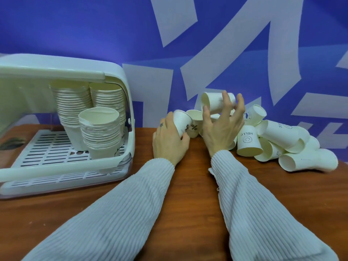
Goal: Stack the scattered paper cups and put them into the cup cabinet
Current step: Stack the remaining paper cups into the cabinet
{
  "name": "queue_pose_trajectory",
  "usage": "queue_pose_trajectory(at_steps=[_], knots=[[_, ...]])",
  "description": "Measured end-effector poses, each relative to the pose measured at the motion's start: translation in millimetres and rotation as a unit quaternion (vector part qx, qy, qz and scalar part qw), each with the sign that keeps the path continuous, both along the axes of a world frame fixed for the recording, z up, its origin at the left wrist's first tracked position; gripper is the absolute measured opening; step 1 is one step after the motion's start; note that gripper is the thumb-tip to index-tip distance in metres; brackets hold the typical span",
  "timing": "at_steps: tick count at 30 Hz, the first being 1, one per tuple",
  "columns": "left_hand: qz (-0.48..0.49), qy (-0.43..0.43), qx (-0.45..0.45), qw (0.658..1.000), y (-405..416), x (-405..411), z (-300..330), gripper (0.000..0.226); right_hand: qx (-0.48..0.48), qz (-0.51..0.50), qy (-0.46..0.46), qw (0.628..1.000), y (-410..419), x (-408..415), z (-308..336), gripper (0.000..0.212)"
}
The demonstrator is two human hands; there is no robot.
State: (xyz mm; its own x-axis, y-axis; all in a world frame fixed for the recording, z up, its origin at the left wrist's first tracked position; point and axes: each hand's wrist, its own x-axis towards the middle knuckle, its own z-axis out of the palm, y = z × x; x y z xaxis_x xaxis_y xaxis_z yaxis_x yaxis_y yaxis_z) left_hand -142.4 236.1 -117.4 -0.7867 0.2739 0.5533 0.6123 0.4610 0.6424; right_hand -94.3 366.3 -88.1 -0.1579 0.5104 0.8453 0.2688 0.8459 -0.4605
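Note:
My left hand [168, 141] is wrapped around a white paper cup [182, 120] that stands tilted on the table. My right hand [222, 127] holds another white cup [212, 101] on its side above the table, mouth to the left, fingers spread over it. A pile of scattered white paper cups [278, 140] lies to the right, some printed with "HELLO". The white cup cabinet [120, 76] stands at the left with its lid raised. Inside it stand three tall cup stacks [101, 129].
The wooden table [192, 185] runs toward me between my sleeves. A blue wall with pale shapes [113, 31] stands close behind the cups. The cabinet's slatted tray [45, 147] has bare room to the left of the stacks.

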Motion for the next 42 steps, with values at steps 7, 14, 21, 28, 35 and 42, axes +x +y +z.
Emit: queue_pose_trajectory(at_steps=[7,14,21,28,35,42], knots=[[-0.055,-0.106,0.178,0.977,-36.2,47.7,35.4,0.062,-0.184,0.211,0.100,0.955,-53.3,50.7,20.8,0.052],[-0.079,-0.099,0.311,0.942,-120.0,84.7,70.1,0.064,-0.236,0.257,0.142,0.926,-127.1,72.6,63.5,0.026],[-0.068,-0.052,0.363,0.928,-206.8,74.3,95.9,0.078,-0.204,0.321,0.019,0.925,-198.8,34.6,117.9,0.018],[-0.041,-0.036,0.361,0.931,-259.6,61.7,94.6,0.076,-0.170,0.261,-0.221,0.924,-231.2,6.5,128.1,0.023],[-0.042,-0.068,0.291,0.953,-276.5,48.6,92.4,0.095,-0.138,0.171,-0.453,0.864,-240.0,-4.9,107.0,0.017],[-0.023,-0.046,0.248,0.967,-261.2,29.9,115.6,0.074,-0.269,0.320,-0.327,0.847,-231.7,-6.1,89.2,0.033]])
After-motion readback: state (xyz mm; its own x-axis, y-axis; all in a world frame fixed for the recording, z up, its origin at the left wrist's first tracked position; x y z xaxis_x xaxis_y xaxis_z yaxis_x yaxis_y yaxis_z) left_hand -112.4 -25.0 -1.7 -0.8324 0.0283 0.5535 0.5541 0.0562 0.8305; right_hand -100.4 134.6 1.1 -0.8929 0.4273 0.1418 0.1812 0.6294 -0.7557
